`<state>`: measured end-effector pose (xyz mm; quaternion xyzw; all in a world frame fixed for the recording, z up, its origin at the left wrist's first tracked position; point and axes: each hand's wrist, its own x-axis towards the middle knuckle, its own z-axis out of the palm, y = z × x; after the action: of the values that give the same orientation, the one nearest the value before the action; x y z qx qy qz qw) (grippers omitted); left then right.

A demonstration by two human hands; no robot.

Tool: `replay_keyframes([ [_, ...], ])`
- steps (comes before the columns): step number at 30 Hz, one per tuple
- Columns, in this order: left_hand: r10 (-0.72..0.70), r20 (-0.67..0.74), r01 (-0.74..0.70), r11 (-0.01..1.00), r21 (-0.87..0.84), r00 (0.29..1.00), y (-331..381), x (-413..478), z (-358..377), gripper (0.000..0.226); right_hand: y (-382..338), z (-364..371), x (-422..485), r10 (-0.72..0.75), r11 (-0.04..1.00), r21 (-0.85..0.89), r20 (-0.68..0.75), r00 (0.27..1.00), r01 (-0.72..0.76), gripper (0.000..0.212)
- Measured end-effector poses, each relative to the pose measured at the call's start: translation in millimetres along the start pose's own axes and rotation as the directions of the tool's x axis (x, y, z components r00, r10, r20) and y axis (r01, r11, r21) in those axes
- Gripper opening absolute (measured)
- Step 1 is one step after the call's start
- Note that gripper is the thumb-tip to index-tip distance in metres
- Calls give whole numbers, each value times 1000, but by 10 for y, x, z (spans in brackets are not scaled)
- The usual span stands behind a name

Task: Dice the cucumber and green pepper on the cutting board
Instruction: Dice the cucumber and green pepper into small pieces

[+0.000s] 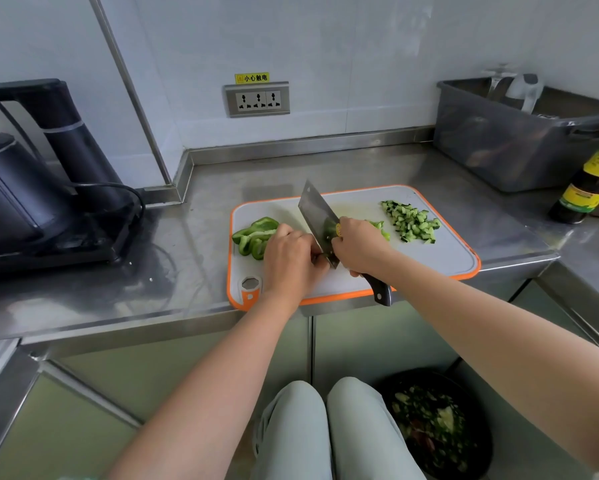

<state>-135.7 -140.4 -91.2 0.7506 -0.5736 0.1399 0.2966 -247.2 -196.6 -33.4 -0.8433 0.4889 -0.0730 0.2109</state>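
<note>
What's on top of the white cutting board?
Diced cucumber on the right, green pepper strips on the left, and a cleaver gripped by the right hand. The left hand rests beside the blade; whatever lies under both hands is covered.

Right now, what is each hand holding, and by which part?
Right hand grips the cleaver at the top of its handle, by the blade. Left hand lies curled against the green pepper strips; its grip is hidden.
</note>
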Motion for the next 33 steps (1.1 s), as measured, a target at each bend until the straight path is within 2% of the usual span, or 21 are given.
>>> replay_keyframes([
  [4, -7, 14, 7, 1000, 2, 1000, -9, 0, 10, 6, 78, -62, 15, -24, 999, 21, -59, 998, 26, 5],
  [9, -46, 34, 45, 999, 15, 998, 5, -5, -4, 1, 52, -152, -52, -37, 999, 3, 47, 998, 37, 9],
  [12, -55, 27, 54, 998, 9, 998, 10, -12, -28, 9, 23, -110, -66, -40, 999, 31, 82, 996, 37, 8],
  [17, -42, 42, 42, 999, -4, 998, 15, -27, -52, 16, -23, -21, -12, -16, 1000, 9, 56, 998, 15, 6],
  [22, -65, 12, 66, 996, -53, 998, -5, -51, -49, 3, 26, -17, 14, -7, 998, 57, -11, 1000, 7, 4],
  [24, -89, 27, 90, 995, -48, 996, -11, -49, -39, 7, 54, -63, -7, -17, 998, 66, -22, 1000, 19, 5],
  [28, -151, 32, 153, 986, -65, 988, 23, -53, -68, 8, 28, -155, -78, -41, 996, 81, 50, 998, 37, 3],
  [33, -135, 17, 135, 990, -40, 991, 38, -62, -101, 9, -25, -99, -101, -36, 998, 60, 98, 995, 30, 6],
])
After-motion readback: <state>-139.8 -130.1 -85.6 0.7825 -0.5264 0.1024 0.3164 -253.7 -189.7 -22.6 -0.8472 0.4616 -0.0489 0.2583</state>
